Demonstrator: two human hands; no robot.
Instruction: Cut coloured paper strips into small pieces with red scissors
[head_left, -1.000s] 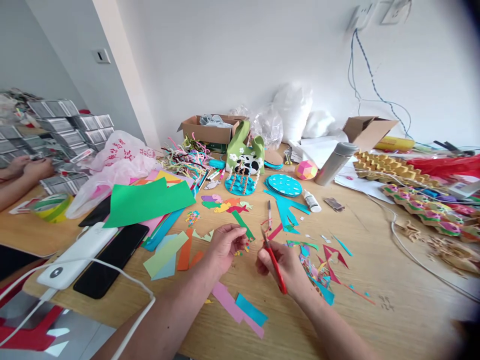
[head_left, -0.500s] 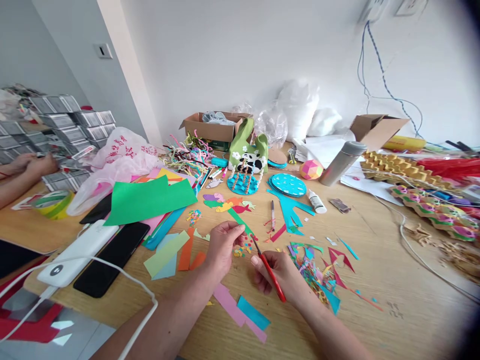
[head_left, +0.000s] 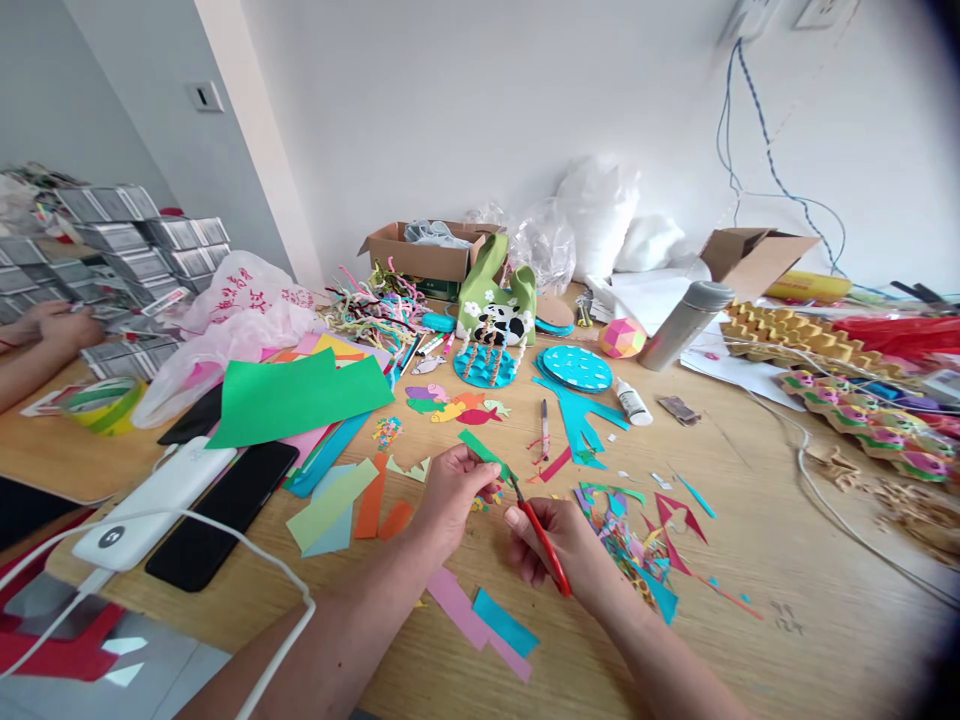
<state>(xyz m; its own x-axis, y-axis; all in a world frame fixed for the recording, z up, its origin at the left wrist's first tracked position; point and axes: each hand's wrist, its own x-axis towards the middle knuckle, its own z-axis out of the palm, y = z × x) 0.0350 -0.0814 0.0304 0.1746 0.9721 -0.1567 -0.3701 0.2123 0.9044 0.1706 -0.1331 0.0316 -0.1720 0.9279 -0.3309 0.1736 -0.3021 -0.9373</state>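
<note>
My left hand pinches a narrow green paper strip just above the wooden table. My right hand is closed round red-handled scissors, whose tips meet the lower end of the strip. Tiny coloured paper bits lie under the strip. Pink and blue offcuts lie near my wrists, and a heap of mixed scraps sits right of my right hand.
Green paper, a black phone and a white power bank with cable lie left. Paper fish, a glue bottle, a flask and boxes stand behind. Another person's hands work at far left.
The green strip has lifted in my left hand. My right hand has brought the scissors' tips leftward to the strip's end. The camera has shifted slightly.
</note>
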